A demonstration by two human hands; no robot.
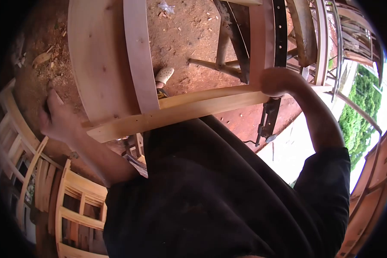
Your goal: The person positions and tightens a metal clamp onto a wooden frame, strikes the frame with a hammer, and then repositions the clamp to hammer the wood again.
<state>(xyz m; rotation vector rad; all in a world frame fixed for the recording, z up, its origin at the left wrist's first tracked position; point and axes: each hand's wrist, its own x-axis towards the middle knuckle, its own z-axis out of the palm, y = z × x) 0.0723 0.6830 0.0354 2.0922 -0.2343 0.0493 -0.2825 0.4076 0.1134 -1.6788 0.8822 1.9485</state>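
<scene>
A pale wooden rail (180, 112) crosses in front of my body, joined at its left part to a wide wooden panel (101, 56) and a narrower upright board (138, 51). My right hand (276, 81) is closed over the rail's right part, beside a reddish board (262, 38) and a dark metal bar with holes (280, 34). Off the rail's left end, my left hand (56, 116) is raised beside the wide panel; it is blurred, its fingers seem apart, and nothing shows in it.
Wooden frames (81, 215) stand at the lower left. A metal clamp part (268, 120) hangs below the rail at the right. Angled metal legs (228, 56) stand on the dirt floor (180, 34). A shoe (164, 75) shows behind the rail.
</scene>
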